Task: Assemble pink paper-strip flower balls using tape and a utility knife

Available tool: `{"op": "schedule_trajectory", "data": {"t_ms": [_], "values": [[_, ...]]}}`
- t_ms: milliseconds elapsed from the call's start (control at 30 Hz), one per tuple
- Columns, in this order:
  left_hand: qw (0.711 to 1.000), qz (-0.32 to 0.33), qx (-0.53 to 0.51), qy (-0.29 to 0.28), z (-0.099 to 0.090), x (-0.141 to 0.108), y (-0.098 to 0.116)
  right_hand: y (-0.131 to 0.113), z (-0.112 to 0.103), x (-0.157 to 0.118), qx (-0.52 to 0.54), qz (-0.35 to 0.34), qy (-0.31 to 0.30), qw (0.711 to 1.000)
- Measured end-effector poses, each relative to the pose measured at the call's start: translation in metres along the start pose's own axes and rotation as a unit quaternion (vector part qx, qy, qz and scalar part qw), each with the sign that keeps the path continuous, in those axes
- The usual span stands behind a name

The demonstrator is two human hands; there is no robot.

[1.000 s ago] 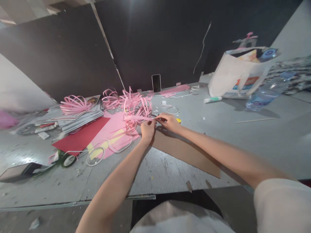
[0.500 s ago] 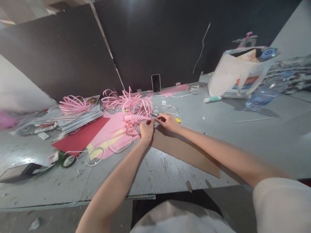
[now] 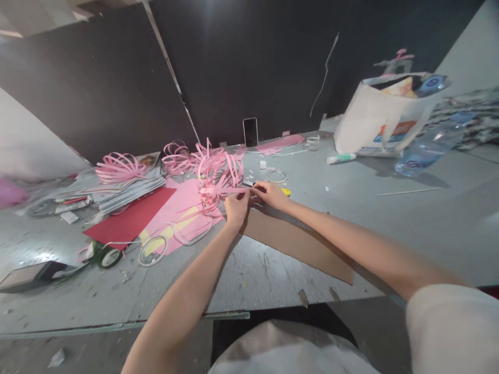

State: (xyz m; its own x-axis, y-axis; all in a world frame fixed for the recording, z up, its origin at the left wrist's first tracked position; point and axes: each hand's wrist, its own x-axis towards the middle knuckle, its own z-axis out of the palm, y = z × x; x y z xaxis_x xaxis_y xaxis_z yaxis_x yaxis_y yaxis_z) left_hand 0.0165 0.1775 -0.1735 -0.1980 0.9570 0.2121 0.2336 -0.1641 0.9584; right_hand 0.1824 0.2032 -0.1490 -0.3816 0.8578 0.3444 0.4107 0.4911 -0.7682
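Note:
My left hand [image 3: 237, 206] is closed on the end of a pink paper strip [image 3: 230, 190], which stretches left into a bundle of looped pink strips [image 3: 222, 169]. Right beside it, the fingers of my right hand [image 3: 271, 194] are pinched at the same strip end. The fingertips nearly meet, so exactly what lies between them is hidden. Beneath my hands and right forearm lies a long brown cardboard piece [image 3: 300, 244]. A yellow object [image 3: 286, 192] shows just behind my right hand, with a thin dark piece [image 3: 248, 184] by the fingertips.
Pink sheets [image 3: 187, 223], a red sheet [image 3: 130, 215] and a magazine stack [image 3: 128, 187] lie left. Green tape [image 3: 109, 257] is nearer the edge. A phone [image 3: 250, 132] leans on the dark panel. To the right are a glue stick [image 3: 341, 159], a white bag [image 3: 384, 117] and a plastic bottle [image 3: 432, 148].
Both hands have shifted very slightly to the right, their fingertips still together. The pink strip at my left hand now lies straighter. Other things stay in place.

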Motion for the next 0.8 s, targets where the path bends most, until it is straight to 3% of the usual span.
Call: {"op": "schedule_trajectory", "data": {"t_ms": [500,800], "values": [[0.997,-0.011,-0.079,-0.021,0.0017,0.0,0.001,0.0019,0.0009,0.001,0.001,-0.01,-0.007,1.0],[0.999,0.0,-0.041,-0.013,0.0007,0.001,-0.0018,0.0056,0.0006,0.0012,0.022,-0.015,-0.018,0.999]]}}
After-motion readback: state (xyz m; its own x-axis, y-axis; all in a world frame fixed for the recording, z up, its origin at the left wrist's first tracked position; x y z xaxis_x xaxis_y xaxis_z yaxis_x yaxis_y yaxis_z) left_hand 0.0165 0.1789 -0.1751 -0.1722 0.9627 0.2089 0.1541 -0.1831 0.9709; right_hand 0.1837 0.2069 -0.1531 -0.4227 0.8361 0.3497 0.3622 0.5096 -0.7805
